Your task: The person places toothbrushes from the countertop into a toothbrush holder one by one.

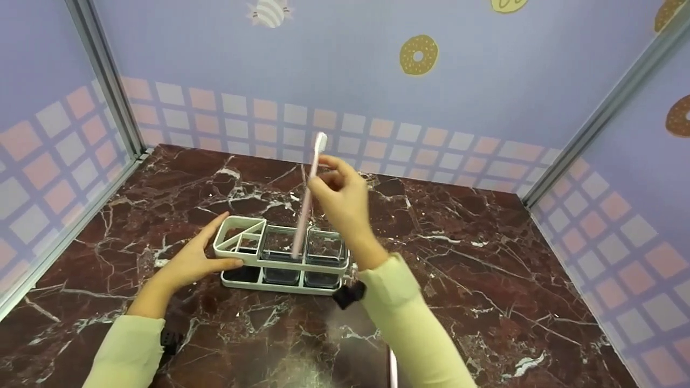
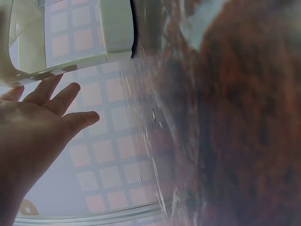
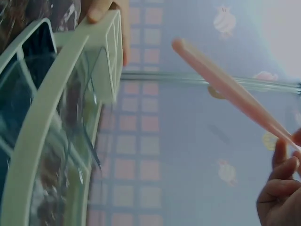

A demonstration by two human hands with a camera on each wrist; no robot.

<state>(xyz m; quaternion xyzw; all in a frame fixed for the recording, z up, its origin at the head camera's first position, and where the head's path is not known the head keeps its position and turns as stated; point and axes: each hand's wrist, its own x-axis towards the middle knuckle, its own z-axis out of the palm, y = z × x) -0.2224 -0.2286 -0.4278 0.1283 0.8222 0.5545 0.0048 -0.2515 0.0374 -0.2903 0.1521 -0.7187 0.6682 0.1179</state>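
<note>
The right hand [image 1: 347, 202] pinches the pink brush [image 1: 305, 215] between thumb and fingers, bristles up, its lower tip in the air above the rack [image 1: 323, 266]. The left hand [image 1: 191, 263] grips the rack's left edge, thumb in front. Table [image 1: 474, 285] spreads wide either side, back to the wall [image 1: 350, 70].

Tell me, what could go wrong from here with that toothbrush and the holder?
The right hand pinches the pink toothbrush near its bristle end, so the long handle might swing or slip.

The handle's lower end is clear of the holder in the right wrist view; coming down, it could knock the rim instead of entering a compartment.

The left hand steadies only one end of the holder, so a bump at the other end might turn it.
</note>
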